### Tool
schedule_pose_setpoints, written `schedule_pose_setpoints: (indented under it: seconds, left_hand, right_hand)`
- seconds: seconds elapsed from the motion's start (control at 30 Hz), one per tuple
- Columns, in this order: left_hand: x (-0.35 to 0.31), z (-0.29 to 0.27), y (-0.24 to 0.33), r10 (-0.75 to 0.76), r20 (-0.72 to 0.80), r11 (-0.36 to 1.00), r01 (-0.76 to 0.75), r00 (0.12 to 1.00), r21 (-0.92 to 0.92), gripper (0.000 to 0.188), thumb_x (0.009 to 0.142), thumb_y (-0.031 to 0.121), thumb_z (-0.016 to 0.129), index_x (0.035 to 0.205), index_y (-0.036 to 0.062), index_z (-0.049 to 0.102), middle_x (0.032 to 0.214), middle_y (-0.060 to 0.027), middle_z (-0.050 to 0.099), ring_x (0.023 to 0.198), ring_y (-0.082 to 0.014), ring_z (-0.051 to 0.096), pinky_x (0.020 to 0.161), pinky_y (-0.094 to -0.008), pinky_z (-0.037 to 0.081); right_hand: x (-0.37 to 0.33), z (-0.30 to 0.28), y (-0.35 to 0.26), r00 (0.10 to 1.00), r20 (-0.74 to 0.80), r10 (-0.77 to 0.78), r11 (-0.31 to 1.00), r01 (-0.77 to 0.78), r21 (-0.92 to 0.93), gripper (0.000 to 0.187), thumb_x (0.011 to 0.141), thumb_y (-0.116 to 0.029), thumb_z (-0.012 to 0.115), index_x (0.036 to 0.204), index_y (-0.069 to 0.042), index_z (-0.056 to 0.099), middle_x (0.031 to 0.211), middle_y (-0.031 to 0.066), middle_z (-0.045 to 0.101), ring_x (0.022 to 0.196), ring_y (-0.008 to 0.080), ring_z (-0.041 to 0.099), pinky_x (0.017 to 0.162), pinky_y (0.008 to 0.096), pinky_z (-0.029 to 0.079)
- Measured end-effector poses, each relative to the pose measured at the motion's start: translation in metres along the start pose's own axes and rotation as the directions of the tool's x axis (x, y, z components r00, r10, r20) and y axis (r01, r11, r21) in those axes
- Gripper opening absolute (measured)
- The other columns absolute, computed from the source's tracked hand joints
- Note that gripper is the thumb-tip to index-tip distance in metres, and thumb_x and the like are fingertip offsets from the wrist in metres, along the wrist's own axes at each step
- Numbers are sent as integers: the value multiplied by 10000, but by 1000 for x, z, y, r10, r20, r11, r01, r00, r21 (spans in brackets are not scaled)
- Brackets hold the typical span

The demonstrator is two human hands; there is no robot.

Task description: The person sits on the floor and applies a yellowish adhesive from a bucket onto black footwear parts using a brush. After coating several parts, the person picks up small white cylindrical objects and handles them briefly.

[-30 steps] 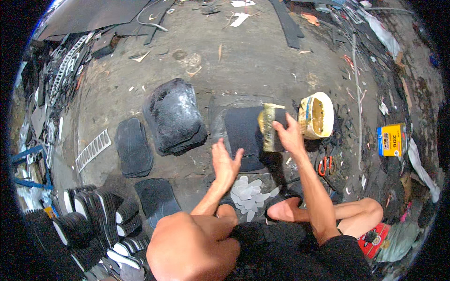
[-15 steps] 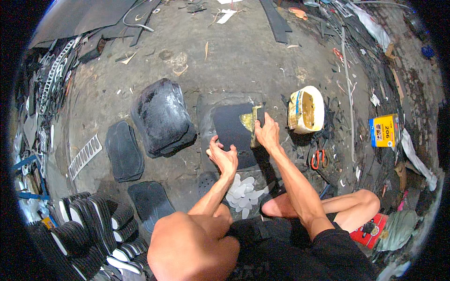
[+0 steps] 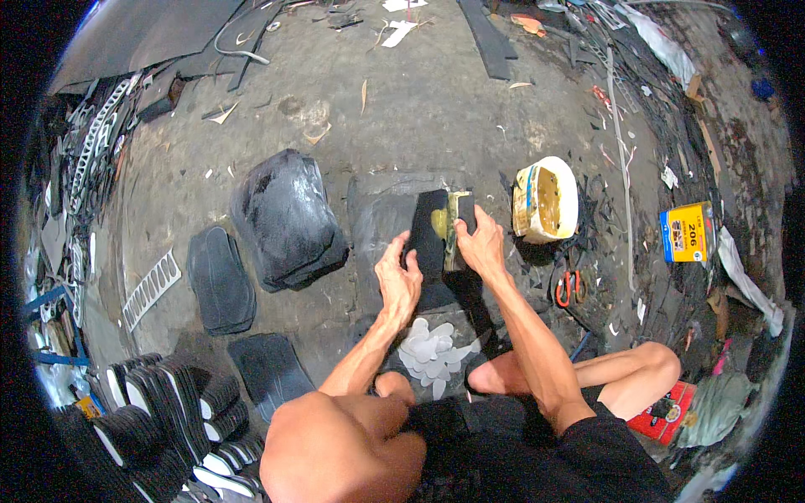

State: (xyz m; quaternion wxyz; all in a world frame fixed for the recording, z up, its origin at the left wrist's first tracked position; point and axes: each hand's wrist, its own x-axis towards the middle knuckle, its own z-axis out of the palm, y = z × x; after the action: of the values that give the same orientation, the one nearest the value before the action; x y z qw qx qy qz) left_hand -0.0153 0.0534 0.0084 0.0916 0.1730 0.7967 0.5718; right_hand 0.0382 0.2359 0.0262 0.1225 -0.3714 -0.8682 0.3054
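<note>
The floor [image 3: 419, 117] is grey-brown, worn and stained, with pale patches and small scraps strewn over it. Large dark sheets [image 3: 151, 38] lie at the upper left, with a grey tube [image 3: 235, 55] bent over their edge. Tangled offcuts [image 3: 96, 155] heap along the left side, near a blue frame [image 3: 50, 298]. On the right, a thin grey strip [image 3: 621, 168] runs beside more litter and white plastic [image 3: 662, 42]. Light falls evenly across the middle.

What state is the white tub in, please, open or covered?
Open: no lid covers the white tub, and yellowish-brown residue shows inside.
</note>
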Motion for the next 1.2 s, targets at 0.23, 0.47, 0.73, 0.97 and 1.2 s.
schedule_pose_setpoints:
  seconds: [0.23, 0.47, 0.73, 0.97, 1.2]
  left_hand:
    - [12, -19, 40, -103, 54, 986, 109, 993, -124, 375, 938, -9, 687, 1310, -53, 671, 1239, -215, 740, 1162, -280, 704, 988, -384, 551]
    - [25, -12, -36, -222, -32, 974, 223, 975, 37, 455, 902, 16, 759, 1331, -84, 646, 1144, -178, 699, 1021, -254, 678, 902, -375, 544]
    - [15, -4, -53, -14, -99, 978, 35, 995, 206, 495, 849, 64, 803, 1298, -84, 654, 876, -130, 577, 741, -242, 559, 700, -387, 496]
    - [-1, -13, -58, -96, 26, 992, 94, 995, 79, 643, 818, -20, 746, 1434, -72, 570, 914, -146, 602, 741, -230, 570, 701, -369, 510]
    - [6, -6, -46, -36, 89, 987, 21, 995, 158, 577, 815, -95, 620, 1390, -53, 587, 1117, -234, 642, 940, -383, 639, 833, -464, 530]
  right_hand:
    - [-5, -33, -13, 999, -42, 18, 1000, -18, 7, 593, 934, -309, 709, 1341, 115, 625, 1216, 368, 687, 1162, 499, 674, 1037, 519, 514]
    - [3, -25, -11, 998, 59, 20, 975, -33, 219, 579, 930, -326, 725, 1304, 107, 638, 1234, 343, 693, 1189, 459, 680, 1014, 470, 533]
    - [9, 19, 3, 994, 77, 77, 990, -67, -122, 466, 924, -218, 664, 1252, 112, 628, 1091, 350, 713, 1037, 521, 689, 935, 603, 517]
    - [33, 35, -19, 991, 62, -122, 985, 129, -118, 360, 915, -167, 645, 1176, 80, 651, 970, 321, 727, 920, 517, 703, 863, 600, 538]
    - [65, 92, -84, 808, 248, -534, 827, 560, -43, 337, 827, -66, 639, 1151, -83, 729, 931, 236, 744, 899, 458, 718, 804, 572, 577]
